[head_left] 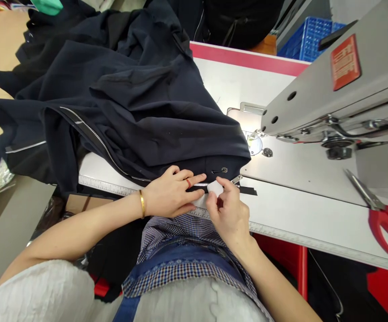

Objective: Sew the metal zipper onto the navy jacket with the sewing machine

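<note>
A dark navy garment (167, 129) lies heaped over the sewing table. Along its near edge runs a metal zipper (96, 136), which reaches the table's front side. My left hand (170, 192) rests flat on that edge, fingers stretched over the zipper and cloth. Between the thumb and fingers of my right hand (231, 212) is a flat white piece of tailor's chalk (215, 188), held at the zipper beside my left fingertips. A metal zipper pull (237, 180) and a black tape end show just right of it. Higher on the cloth is a small eyelet (224, 170).
A sewing machine (341, 94) stands at the right, its lit needle area beyond the garment's corner. Red-handled scissors (381, 214) lie on the table at right. A ruler strip (274, 235) follows the front edge. Blue crates (311, 38) are behind.
</note>
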`<action>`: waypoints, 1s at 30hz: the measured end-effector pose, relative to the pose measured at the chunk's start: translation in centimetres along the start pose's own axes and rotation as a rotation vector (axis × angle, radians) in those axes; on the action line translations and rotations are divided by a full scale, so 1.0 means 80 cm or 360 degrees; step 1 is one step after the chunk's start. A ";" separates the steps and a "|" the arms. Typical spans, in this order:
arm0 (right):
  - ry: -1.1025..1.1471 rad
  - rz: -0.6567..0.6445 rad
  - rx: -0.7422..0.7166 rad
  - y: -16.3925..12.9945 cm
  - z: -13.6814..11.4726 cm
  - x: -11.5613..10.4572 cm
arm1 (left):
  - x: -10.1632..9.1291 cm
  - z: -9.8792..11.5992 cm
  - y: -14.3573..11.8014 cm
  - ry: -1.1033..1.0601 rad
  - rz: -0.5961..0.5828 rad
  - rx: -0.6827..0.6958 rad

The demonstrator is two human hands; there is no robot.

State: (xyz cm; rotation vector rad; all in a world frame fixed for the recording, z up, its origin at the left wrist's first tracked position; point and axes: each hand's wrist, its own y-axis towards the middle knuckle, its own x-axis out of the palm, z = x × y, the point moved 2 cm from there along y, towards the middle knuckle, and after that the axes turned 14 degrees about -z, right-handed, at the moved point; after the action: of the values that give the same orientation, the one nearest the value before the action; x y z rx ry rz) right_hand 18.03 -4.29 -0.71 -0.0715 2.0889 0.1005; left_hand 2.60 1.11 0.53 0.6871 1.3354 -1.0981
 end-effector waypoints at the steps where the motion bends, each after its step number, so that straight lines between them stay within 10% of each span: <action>1: -0.0008 -0.0001 0.0001 0.000 0.000 0.000 | 0.000 0.000 0.000 -0.0002 0.0002 -0.0001; 30: -0.0240 0.0088 -0.0159 0.001 -0.002 0.000 | 0.000 0.000 0.000 -0.0038 -0.0032 -0.0002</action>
State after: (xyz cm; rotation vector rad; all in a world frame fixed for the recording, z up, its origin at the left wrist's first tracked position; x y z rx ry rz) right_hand 17.91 -4.26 -0.68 -0.0646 1.9349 0.2371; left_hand 2.59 1.09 0.53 0.6589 1.3254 -1.1182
